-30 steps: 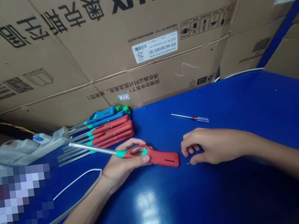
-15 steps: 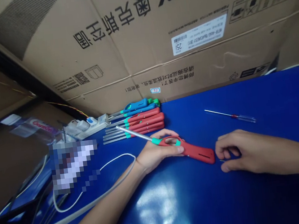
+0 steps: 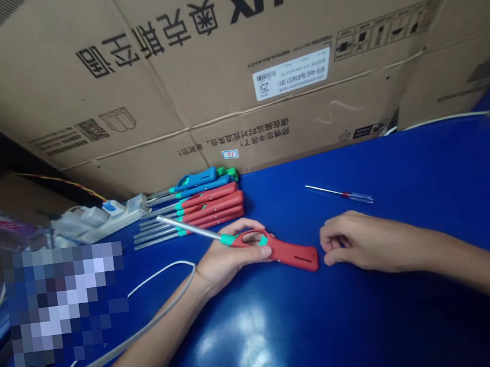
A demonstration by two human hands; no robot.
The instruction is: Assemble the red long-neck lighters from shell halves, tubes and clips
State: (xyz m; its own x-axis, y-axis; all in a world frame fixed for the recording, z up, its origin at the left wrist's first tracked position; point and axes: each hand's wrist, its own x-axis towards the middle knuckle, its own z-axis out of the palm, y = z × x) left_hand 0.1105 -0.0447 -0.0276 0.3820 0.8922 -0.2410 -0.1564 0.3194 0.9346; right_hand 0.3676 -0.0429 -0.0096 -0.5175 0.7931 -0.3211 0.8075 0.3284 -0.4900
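Note:
My left hand (image 3: 231, 253) is closed around a red long-necked gas lighter (image 3: 292, 254) with a green trigger and a silver barrel. The barrel points up and to the left, and my thumb lies along the side near the trigger. Just off the handle's right end is my right hand (image 3: 346, 242), its fingers curled in and its thumb close to them. Whatever may be between those fingertips is too small or hidden to make out. Behind my right hand a screwdriver (image 3: 345, 195) with a clear handle lies on the blue table (image 3: 316, 329).
Several red lighters (image 3: 216, 205) and blue lighters (image 3: 197, 179) lie in a row at the back. A white power strip (image 3: 119, 217) with plugs sits left of them. A white cable (image 3: 154, 319) crosses my left forearm. A large cardboard box (image 3: 149, 100) stands behind.
The view has shifted, so most things appear farther left. My right hand's thumb and fingers look closer together, and the thin sliver at its fingertips no longer shows. The left hand keeps its lighter.

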